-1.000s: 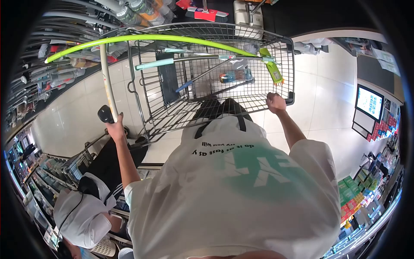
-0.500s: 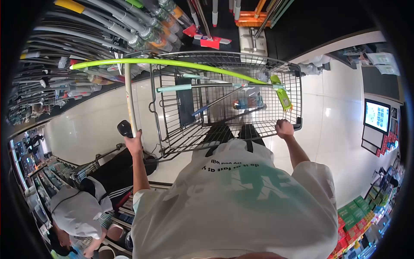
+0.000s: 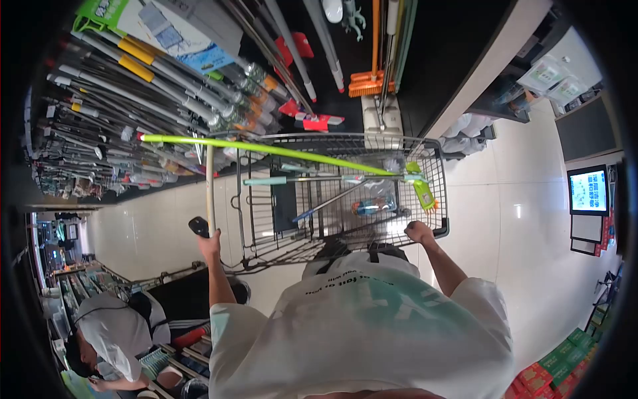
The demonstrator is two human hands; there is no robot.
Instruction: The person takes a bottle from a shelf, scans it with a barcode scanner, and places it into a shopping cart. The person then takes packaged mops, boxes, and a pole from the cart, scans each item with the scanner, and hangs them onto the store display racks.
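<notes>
My left hand (image 3: 209, 245) is closed around the lower end of a pale pole (image 3: 211, 179) that stands beside the cart. A black piece (image 3: 199, 226) sits next to my fingers; I cannot make out what it is. My right hand (image 3: 419, 231) is closed on the near right rim of a wire shopping cart (image 3: 444, 193). Across the cart lies a long lime-green handle (image 3: 266, 149), its left end sticking out past the side. Inside are a light-blue-gripped rod (image 3: 266, 181), a lime-green brush head (image 3: 421, 186) and a clear-wrapped item (image 3: 375, 205).
Racks of mops and poles (image 3: 153, 86) fill the upper left. An orange broom (image 3: 369, 84) and a beige mop head (image 3: 382, 120) stand beyond the cart. At lower left another person (image 3: 109, 332) bends over goods. A lit screen (image 3: 589, 191) and green boxes (image 3: 561, 362) are on the right.
The view has tilted up, so the cart and both hands sit lower in frame and more of the racks shows. Both hands keep their hold; the person at lower left has shifted an arm.
</notes>
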